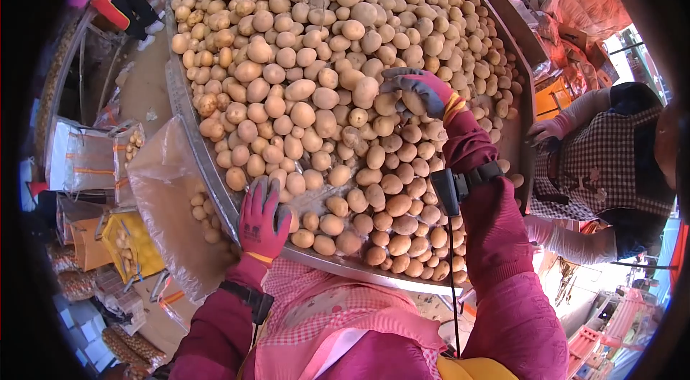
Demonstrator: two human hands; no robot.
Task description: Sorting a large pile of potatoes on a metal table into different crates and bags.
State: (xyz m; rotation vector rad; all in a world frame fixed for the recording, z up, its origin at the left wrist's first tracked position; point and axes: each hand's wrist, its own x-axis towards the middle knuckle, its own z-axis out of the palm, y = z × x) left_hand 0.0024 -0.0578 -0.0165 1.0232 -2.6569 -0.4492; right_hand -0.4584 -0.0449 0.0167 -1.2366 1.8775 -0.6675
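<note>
A large heap of potatoes (302,89) covers a metal-rimmed sorting table (215,202) before me. My left hand (264,218), in a pink and grey work glove, rests at the table's near-left rim. Its fingers are apart, with the tips beside the nearest potatoes and nothing held. Further in, my right hand (418,90), gloved the same way, reaches over the heap. A potato (414,103) sits under its palm, between the thumb and curled fingers; the fingertips are close to other potatoes. Smaller potatoes (399,229) lie spread near the front edge.
A clear plastic-lined box (172,213) holding some potatoes stands against the table's left side. Beyond it are a yellow bag (132,245) and a white crate (86,156). A person in a checked apron (587,164) stands at the right edge; another person (129,2) is at far left.
</note>
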